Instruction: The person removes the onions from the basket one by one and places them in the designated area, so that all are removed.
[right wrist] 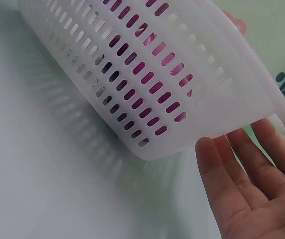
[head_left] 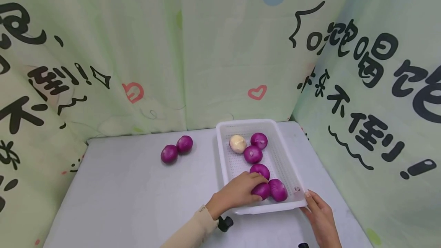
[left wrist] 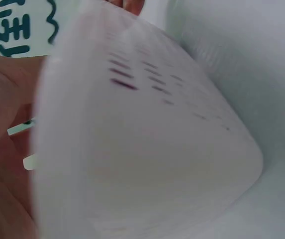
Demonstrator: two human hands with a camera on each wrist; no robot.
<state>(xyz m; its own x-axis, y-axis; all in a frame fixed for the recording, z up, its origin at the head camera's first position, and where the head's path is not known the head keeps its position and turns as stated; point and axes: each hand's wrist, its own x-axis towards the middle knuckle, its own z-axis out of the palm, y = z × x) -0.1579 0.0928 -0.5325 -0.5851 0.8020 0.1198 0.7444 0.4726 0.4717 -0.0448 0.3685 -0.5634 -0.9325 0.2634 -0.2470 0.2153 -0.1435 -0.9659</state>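
Note:
A white plastic basket (head_left: 277,156) with slotted walls holds several purple onions (head_left: 253,154) and one pale, yellowish-white onion (head_left: 237,144). My left hand (head_left: 241,188) reaches over the basket's left rim and grips a purple onion (head_left: 262,190) near the front, thumb on its near side. Two other purple onions lie close to that one. At the front right corner my right hand (head_left: 321,214) holds the basket's rim, thumb above and fingers below. In the right wrist view, the right hand's fingers (right wrist: 212,159) spread under the corner. The basket wall (left wrist: 157,159) hides most of the left hand's fingers in the left wrist view.
Two purple onions (head_left: 177,149) sit side by side on the white table (head_left: 138,186), left of the basket. A printed green curtain (head_left: 213,49) hangs behind the table and along both sides. Dark wrist-camera parts (head_left: 225,224) show beside the left wrist.

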